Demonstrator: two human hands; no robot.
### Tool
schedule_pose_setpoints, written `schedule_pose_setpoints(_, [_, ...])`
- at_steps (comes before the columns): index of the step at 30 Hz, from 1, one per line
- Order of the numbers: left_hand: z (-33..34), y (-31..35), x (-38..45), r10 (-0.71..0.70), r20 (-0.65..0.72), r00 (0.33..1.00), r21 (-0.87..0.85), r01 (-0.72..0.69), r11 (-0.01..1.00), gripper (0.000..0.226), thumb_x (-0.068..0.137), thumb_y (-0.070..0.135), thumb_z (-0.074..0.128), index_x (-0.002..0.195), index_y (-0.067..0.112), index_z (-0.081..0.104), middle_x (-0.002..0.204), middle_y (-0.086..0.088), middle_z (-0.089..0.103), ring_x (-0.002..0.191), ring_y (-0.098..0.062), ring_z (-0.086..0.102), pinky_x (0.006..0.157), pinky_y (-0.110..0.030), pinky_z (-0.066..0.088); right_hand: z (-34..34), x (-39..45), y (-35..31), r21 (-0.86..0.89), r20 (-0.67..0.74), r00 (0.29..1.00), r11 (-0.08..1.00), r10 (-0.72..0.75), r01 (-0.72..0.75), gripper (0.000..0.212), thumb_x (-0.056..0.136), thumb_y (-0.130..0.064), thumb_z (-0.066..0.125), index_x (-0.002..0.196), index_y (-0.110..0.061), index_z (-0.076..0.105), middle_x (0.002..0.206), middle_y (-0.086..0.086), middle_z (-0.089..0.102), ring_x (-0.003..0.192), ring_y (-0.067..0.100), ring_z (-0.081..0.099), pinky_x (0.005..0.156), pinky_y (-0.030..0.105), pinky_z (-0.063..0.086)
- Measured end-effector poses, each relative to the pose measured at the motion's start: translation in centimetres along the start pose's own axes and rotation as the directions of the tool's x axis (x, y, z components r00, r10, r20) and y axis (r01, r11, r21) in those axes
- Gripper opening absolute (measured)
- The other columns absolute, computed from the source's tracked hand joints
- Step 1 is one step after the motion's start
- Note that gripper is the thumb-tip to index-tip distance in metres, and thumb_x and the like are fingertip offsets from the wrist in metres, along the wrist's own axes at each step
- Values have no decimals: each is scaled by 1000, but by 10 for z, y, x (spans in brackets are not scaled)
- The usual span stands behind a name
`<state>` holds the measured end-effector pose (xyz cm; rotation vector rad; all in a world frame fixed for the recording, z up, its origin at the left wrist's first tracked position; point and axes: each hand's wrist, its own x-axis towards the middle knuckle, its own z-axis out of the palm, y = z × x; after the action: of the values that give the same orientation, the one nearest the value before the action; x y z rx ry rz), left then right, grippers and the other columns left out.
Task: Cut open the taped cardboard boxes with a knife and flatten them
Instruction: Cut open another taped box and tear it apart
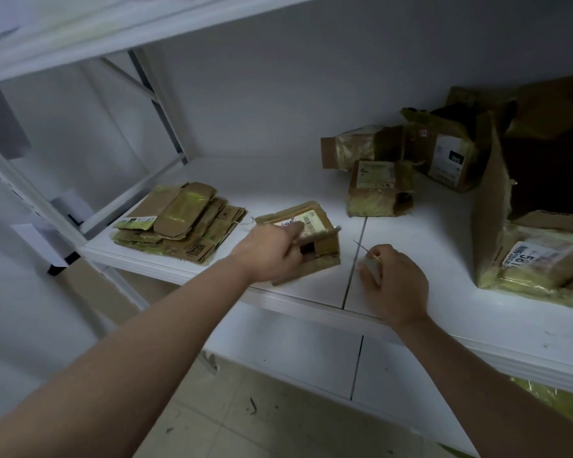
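Head view: left hand (272, 251) holds box (306, 238)

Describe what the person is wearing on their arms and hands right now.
Nothing shows on either arm: both forearms are bare as far up as the frame shows, with no sleeve edge in view. The left hand and right hand wear no gloves. No watch, wristband or ring is visible. Fingers are bare too.
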<state>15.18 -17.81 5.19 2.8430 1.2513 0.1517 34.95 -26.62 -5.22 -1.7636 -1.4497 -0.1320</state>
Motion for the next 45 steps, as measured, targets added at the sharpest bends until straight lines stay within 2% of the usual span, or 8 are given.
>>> schedule_pose_setpoints(4, [-9,-15,-4,-35,15,999,-219,38,975,32,98,21,49,128,16,40,77,6,51,68,-15,47,56,-26,28,4,-2,-2,17,-3,978,978,-210,210,35,89,-32,41,87,-16,72,74,0,69,62,19,64,55,23,47])
schedule_pose_setpoints(9, [-4,-17,4,-41,28,999,-201,46,979,31,100,26,46,130,18,42,99,2,52,83,-19,48,70,-27,32,14,1,-31,71,99,894,899,-437,431,38,90,-29,40,112,-22,70,115,-7,68,84,16,65,60,22,51])
schedule_pose_setpoints(13, [-4,-20,1,-51,25,998,-210,55,976,29,100,26,47,128,16,44,95,2,51,79,-17,46,67,-26,30,21,6,-45,122,318,889,944,-329,305,37,99,-34,41,134,-28,52,122,-7,64,94,18,66,74,28,51])
schedule_pose_setpoints(18, [0,-17,-4,-59,-55,997,-73,55,996,34,93,39,56,121,21,47,103,2,62,80,-16,54,65,-26,36,16,-7,-28,96,413,874,966,-258,240,25,96,-39,49,114,-36,66,82,-8,72,66,11,63,59,21,44])
schedule_pose_setpoints(23, [23,0,-1,-248,-282,927,47,271,961,43,83,47,66,117,26,49,102,4,66,89,-22,63,63,-27,39,10,-8,-34,89,221,974,996,-37,18,24,93,-42,53,103,-28,70,59,-16,54,58,10,55,52,18,35])
schedule_pose_setpoints(26, [26,3,6,-275,-319,907,-12,286,958,33,84,28,61,115,27,52,101,4,67,87,-22,63,63,-28,38,8,2,-45,157,135,946,936,295,-314,39,84,-51,61,116,-28,58,90,-9,67,82,14,59,65,24,39])
schedule_pose_setpoints(32, [24,-6,3,-227,-252,941,-60,219,974,39,79,23,64,115,24,50,100,2,66,84,-22,62,62,-28,40,24,23,-74,181,205,894,882,399,-435,88,66,-61,74,137,-27,34,126,-7,58,107,22,60,78,32,44])
schedule_pose_setpoints(45, [17,3,12,-311,-163,936,-94,299,950,43,76,19,64,115,30,50,97,4,63,83,-19,58,62,-29,39,9,26,-51,290,296,880,843,371,-453,20,84,-22,57,105,-20,57,83,-1,60,78,21,56,65,29,42])
